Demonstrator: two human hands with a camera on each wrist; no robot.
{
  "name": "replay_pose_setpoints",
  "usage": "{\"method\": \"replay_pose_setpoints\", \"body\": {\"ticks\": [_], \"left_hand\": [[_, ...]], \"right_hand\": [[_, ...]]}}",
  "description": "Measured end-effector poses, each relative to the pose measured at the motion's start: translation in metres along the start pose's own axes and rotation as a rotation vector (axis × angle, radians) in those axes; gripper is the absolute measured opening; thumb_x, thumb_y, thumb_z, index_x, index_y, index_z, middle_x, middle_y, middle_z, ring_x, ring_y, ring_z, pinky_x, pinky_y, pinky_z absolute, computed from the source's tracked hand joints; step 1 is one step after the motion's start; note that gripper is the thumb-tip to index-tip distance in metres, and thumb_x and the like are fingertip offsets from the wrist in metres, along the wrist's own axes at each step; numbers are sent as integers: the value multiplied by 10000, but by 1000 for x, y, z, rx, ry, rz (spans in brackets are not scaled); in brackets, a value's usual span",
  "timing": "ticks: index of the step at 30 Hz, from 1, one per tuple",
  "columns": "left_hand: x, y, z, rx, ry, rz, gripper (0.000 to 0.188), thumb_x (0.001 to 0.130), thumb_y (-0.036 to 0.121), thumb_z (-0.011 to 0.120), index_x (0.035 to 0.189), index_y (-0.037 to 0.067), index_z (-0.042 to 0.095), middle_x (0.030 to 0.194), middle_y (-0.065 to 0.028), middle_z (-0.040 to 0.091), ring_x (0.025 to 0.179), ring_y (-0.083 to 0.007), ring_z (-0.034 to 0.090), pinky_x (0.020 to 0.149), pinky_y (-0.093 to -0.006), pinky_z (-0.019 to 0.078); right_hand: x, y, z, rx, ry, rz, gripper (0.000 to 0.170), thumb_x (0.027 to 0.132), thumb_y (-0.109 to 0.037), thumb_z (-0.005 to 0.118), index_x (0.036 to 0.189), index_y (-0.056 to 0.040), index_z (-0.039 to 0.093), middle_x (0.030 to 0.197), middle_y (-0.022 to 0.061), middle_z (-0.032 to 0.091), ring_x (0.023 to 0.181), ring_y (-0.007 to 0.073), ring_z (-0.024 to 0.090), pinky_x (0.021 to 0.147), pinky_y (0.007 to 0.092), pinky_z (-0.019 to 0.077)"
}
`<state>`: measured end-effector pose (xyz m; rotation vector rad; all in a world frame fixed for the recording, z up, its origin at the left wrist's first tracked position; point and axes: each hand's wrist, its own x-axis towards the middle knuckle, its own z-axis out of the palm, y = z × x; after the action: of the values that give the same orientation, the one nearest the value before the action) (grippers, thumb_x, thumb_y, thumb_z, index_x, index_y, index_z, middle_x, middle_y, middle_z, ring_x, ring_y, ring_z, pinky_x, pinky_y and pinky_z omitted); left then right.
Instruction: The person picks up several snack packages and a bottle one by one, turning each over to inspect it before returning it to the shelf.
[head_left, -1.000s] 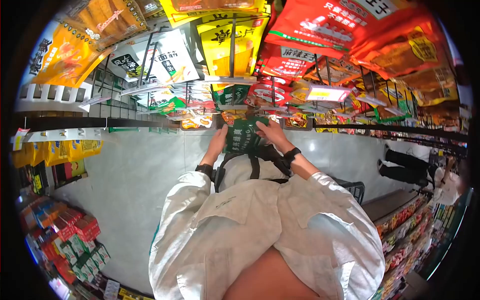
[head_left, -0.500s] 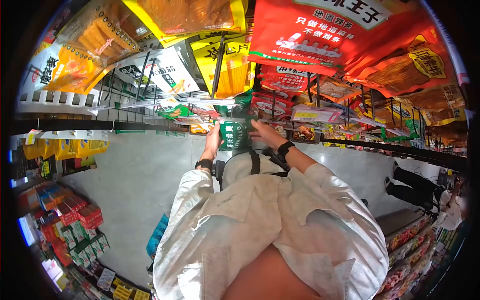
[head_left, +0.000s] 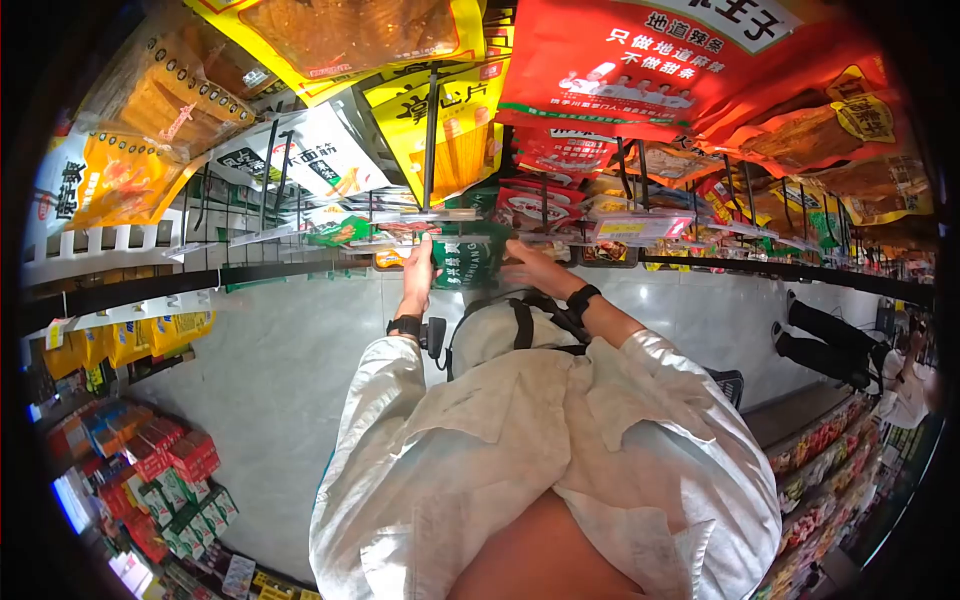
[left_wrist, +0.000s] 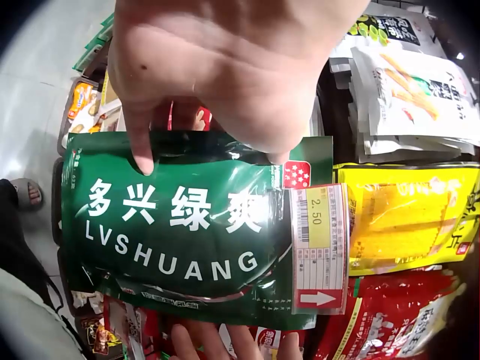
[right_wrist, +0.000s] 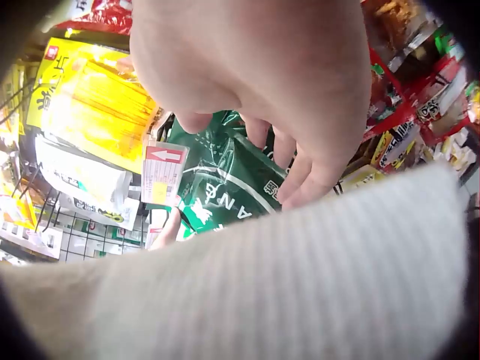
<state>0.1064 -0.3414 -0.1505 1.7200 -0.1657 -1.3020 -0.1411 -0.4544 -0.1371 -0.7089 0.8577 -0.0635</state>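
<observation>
A green snack bag (left_wrist: 180,217) with white lettering hangs at the front of the rack, its top edge beside a price tag (left_wrist: 319,247) marked 2.50. My left hand (head_left: 418,275) holds one side edge of the bag; in the left wrist view a finger and the thumb lie at that edge. At the opposite side is my right hand (head_left: 535,268), blurred in the head view. Its fingers (right_wrist: 300,176) reach loosely over the bag in the right wrist view, with the fingertips (left_wrist: 202,341) just past the bag's edge in the left wrist view.
Yellow snack bags (head_left: 455,140), white bags (head_left: 325,150) and large red bags (head_left: 620,70) hang around on hooks. A black rail (head_left: 120,295) runs along the rack. Stacked boxes (head_left: 190,455) stand at lower left; another person (head_left: 830,345) is at the right.
The green bag has moved up and forward to the rack from nearer my body. My right hand's grip on it has loosened, and its fingers are spread at the bag's side.
</observation>
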Motion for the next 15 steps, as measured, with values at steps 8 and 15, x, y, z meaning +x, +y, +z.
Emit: {"method": "replay_pose_setpoints", "body": {"ticks": [8,15], "left_hand": [[18,-3,6,-81,-75,-65,572,972,558,528,1279,82,608,1172,-32,626,1070,-171,596,889,-386,526],[25,-3,10,-78,-114,-72,544,1014,496,467,1396,115,531,1361,-68,526,1205,-209,526,939,-421,505]], "right_hand": [[-61,-5,-28,81,48,-49,484,1037,-341,505,1435,-76,434,1416,88,527,1255,242,551,1035,377,448],[-121,57,-64,-198,254,127,421,1007,-344,547,1351,-102,544,1227,41,636,1071,153,612,925,301,496]]}}
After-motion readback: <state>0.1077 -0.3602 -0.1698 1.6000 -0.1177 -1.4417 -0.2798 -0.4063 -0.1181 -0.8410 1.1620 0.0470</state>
